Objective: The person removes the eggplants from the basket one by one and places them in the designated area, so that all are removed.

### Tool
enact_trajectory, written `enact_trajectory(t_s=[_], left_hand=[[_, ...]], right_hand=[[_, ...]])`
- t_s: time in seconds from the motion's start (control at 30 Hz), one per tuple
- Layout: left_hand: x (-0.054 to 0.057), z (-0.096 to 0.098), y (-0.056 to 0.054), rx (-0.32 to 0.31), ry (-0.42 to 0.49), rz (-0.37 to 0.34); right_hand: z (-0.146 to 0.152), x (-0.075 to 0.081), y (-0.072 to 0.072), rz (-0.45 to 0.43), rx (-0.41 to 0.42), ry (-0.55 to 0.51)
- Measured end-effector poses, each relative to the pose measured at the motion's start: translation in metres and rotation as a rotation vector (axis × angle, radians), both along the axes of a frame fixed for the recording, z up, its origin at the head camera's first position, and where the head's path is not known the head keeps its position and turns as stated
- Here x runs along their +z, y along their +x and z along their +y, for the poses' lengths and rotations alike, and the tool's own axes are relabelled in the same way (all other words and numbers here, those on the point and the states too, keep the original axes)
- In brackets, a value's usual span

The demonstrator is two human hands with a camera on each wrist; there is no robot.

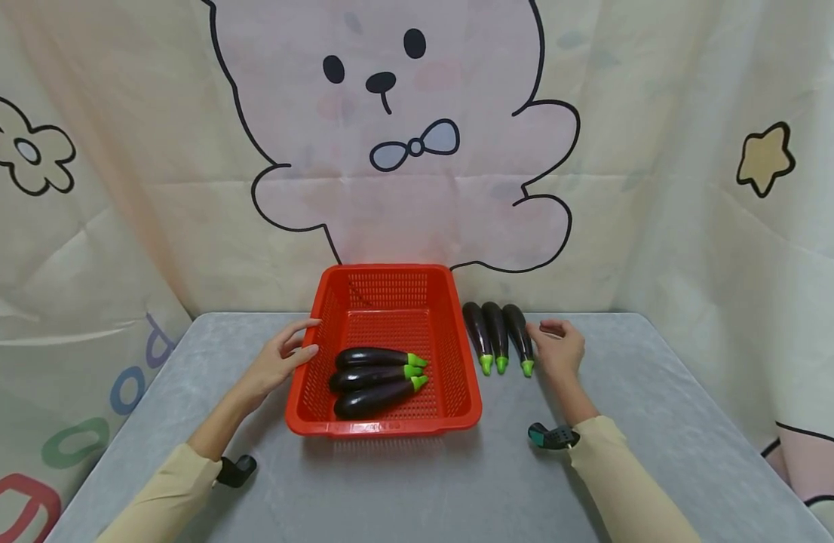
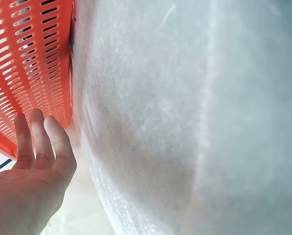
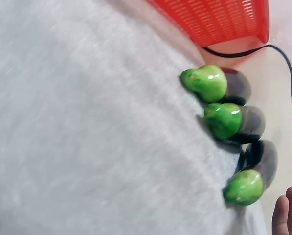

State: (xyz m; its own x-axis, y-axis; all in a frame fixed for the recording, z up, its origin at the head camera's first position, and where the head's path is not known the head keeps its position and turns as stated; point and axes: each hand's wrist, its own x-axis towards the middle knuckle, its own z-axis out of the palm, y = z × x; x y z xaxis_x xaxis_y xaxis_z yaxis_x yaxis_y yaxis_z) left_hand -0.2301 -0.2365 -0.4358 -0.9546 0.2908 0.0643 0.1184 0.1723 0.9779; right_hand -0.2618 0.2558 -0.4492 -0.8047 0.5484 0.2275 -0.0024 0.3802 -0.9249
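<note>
While the left hand [image 1: 279, 360] is resting with straight, relaxed fingers [image 2: 40, 139] against the left wall of the red perforated basket [image 1: 451, 354], the right hand [image 1: 559, 348] is lying on the grey worktop [image 1: 627, 392] just beside the rightmost eggplant [image 1: 519, 337], its fingers loosely bent and holding nothing. Three eggplants are lying side by side to the right of the basket, green caps [image 3: 219, 103] pointing toward the person: the rightmost, a middle eggplant [image 1: 496, 335], and a left eggplant [image 1: 477, 336] nearest the basket. Three more eggplants [image 1: 376, 377] are lying stacked close together inside the basket, caps pointing right. A cartoon-bear curtain [image 1: 403, 143] is hanging behind.
</note>
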Motion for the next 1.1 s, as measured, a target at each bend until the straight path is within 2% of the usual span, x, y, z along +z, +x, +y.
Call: enact_trajectory(t_s=[0.23,0.43,0.67,0.8,0.97,1.1], left_hand=[[-0.001,0.001,0.0,0.004,-0.003,-0.001],[-0.002,0.001,0.0,0.002,0.0,-0.001],[0.0,0.002,0.0,0.001,0.004,-0.007],[0.001,0.003,0.0,-0.001,0.012,-0.01],[0.001,0.003,0.002,0.007,-0.001,0.0],[0.001,0.002,0.003,0.016,-0.005,-0.001]], right_hand=[[-0.003,0.013,-0.006,0.097,0.001,-0.037],[-0.006,0.025,-0.011,0.135,0.052,-0.095],[-0.014,0.038,-0.019,0.147,0.201,-0.192],[-0.022,0.047,-0.023,0.12,0.257,-0.264],[-0.034,0.056,-0.027,0.131,0.349,-0.355],[-0.043,0.063,-0.029,0.13,0.441,-0.365]])
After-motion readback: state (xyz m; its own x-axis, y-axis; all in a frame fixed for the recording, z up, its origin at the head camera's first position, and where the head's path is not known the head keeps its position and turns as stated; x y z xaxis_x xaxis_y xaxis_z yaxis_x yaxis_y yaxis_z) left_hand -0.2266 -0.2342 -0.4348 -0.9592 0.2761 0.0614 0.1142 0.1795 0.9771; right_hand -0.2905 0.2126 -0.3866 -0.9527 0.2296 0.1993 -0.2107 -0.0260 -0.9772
